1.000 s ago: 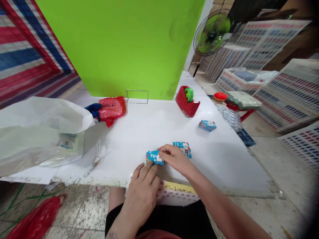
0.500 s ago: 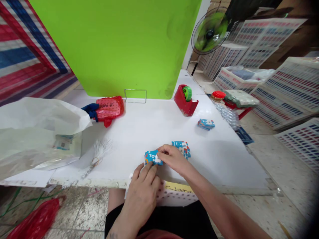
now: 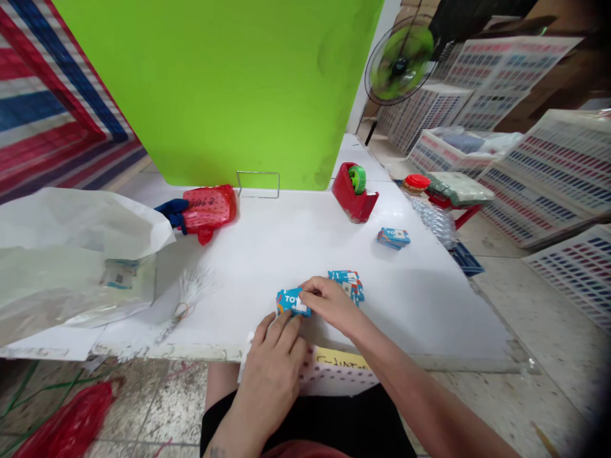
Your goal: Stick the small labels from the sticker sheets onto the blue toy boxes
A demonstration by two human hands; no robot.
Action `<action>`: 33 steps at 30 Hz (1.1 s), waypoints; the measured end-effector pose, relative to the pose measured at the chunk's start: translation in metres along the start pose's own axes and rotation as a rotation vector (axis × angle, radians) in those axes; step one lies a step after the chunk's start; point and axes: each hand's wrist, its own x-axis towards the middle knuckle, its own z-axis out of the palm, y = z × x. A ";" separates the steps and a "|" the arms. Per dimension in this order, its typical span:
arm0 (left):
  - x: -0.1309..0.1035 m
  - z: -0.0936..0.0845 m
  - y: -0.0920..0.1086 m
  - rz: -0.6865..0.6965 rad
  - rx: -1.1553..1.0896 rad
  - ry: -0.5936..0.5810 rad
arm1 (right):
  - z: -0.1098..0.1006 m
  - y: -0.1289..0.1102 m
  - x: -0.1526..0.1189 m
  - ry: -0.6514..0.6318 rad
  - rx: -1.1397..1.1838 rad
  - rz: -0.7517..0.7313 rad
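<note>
Blue cards (image 3: 287, 300) marked "TOY" lie near the table's front edge. My left hand (image 3: 277, 356) rests palm down just below them, its fingertips on their lower edge and its fingers slightly spread. My right hand (image 3: 331, 305) pinches a small white sticker (image 3: 301, 304) at the right part of the top card. Right behind that hand is a loose, fanned pile of blue cards (image 3: 351, 283). Farther right sits a neater stack of similar cards (image 3: 394, 237). A sheet with rows of marks and a yellow strip (image 3: 341, 359) lies under the table edge by my lap.
A red tape dispenser (image 3: 354, 194) stands at the back right, beside a green board (image 3: 229, 95). Left are a red packet (image 3: 210, 210), a blue glove (image 3: 172, 213), a bundle of clear ties (image 3: 184, 305) and a large white bag (image 3: 71, 254). White crates (image 3: 558, 172) stand right.
</note>
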 end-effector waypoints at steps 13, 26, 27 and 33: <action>0.005 0.005 -0.004 0.000 0.017 -0.011 | 0.003 0.007 -0.003 0.045 -0.081 -0.123; -0.004 -0.001 0.006 -0.030 -0.034 0.038 | -0.004 -0.002 -0.016 0.285 -0.258 -0.402; -0.006 -0.002 0.008 -0.036 -0.036 0.045 | -0.005 -0.003 -0.015 0.288 -0.239 -0.381; -0.008 -0.001 0.006 -0.042 -0.007 0.033 | -0.010 -0.004 -0.011 0.226 -0.157 -0.332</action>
